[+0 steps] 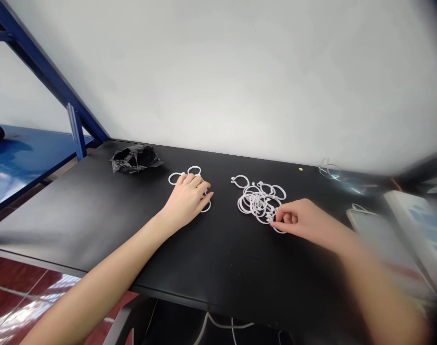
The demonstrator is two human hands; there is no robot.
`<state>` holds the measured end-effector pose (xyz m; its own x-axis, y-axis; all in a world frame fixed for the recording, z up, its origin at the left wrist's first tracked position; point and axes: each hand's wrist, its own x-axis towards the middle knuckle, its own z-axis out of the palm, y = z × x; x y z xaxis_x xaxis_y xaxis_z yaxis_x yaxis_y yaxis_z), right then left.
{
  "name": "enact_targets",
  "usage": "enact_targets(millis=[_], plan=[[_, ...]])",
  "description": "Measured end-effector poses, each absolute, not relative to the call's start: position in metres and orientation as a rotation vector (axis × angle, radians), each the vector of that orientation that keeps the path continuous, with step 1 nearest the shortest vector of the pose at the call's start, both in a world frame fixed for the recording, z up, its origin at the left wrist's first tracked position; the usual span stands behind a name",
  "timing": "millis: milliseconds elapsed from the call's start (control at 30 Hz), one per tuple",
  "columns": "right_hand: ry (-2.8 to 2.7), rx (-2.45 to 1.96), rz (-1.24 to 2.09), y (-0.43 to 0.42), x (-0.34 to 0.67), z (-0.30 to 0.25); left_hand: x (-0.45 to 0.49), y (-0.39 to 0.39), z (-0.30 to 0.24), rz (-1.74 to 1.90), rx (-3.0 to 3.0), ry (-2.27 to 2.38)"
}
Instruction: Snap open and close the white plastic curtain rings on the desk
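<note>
A tangled pile of white plastic rings [258, 199] lies on the black table [96, 211]. My right hand [300, 220] rests at the pile's near right edge, thumb and forefinger pinched on one white ring. A smaller group of white rings [194, 170] lies to the left. My left hand [188, 197] lies flat over that group, fingers stretched out and pressing on the rings beneath them.
A crumpled black plastic bag [136, 158] sits at the table's back left. A phone [374, 230] and a white book or box [418, 225] lie at the right. A clear plastic wrapper [331, 171] is near the white wall. Blue metal framing [74, 124] stands left.
</note>
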<state>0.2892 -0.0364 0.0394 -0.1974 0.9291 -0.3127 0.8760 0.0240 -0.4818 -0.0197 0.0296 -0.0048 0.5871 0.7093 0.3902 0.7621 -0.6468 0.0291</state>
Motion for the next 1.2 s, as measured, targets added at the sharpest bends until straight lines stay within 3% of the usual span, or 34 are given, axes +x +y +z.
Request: enact_targets(millis=[567, 800, 1000, 1200], plan=[[-2.088, -1.845, 1.153, -0.044, 0.293, 0.054, -0.006, 0.012, 0.003, -0.959, -2.743, -1.038], [-1.775, -1.374, 1.264, -0.058, 0.25, 0.051, 0.01, -0.021, 0.008, -1.348, -3.169, -0.747], [-1.679, -1.233, 1.149, -0.063, 0.223, 0.025, 0.021, -0.026, -0.009, -1.255, -3.35, -1.069], [-1.425, -1.09, 1.252, -0.06, 0.223, 0.022, 0.021, -0.017, -0.006, -1.498, -3.39, -1.443]])
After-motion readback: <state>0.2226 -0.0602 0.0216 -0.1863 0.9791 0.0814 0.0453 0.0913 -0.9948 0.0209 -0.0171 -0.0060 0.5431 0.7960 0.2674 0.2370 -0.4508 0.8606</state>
